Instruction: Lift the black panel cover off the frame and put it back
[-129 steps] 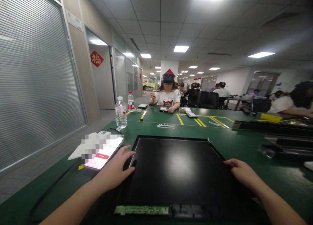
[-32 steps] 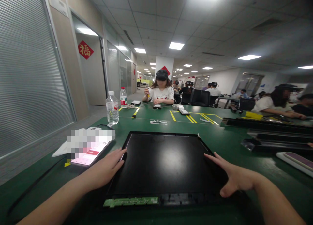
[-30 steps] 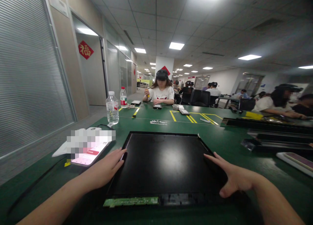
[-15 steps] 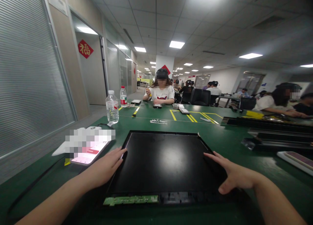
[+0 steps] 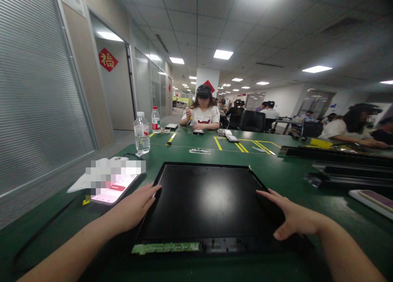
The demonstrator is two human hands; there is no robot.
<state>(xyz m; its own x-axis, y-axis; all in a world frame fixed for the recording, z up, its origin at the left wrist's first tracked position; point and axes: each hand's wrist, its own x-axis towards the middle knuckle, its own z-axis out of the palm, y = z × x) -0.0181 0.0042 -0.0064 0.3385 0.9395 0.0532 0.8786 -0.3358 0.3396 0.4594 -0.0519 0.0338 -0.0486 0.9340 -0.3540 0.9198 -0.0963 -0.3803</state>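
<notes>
A flat black panel [image 5: 204, 200] lay on the green bench [image 5: 172, 154] directly in front of the person, its dark face upward and a bright patch of light reflected near its middle. The hands were well apart, one at each side of it. The left hand [image 5: 136, 206] rested at the left edge, its fingertips touching the frame and its thumb a little away from the fingers; the right hand [image 5: 294, 217] lay at the opposite edge, fingers extended and thumb spread wide toward the near corner. Along the panel's near edge, at the left, ran a narrow green circuit board [image 5: 166, 248]. A lit phone [image 5: 115, 188], partly blurred out, lay beside the left forearm, with a clear bottle [image 5: 142, 134] beyond it and a red-capped bottle [image 5: 155, 120] farther off. Across the bench sat a co-worker [image 5: 204, 115] in a white shirt. Long black parts [image 5: 353, 179] lay to the right.
</notes>
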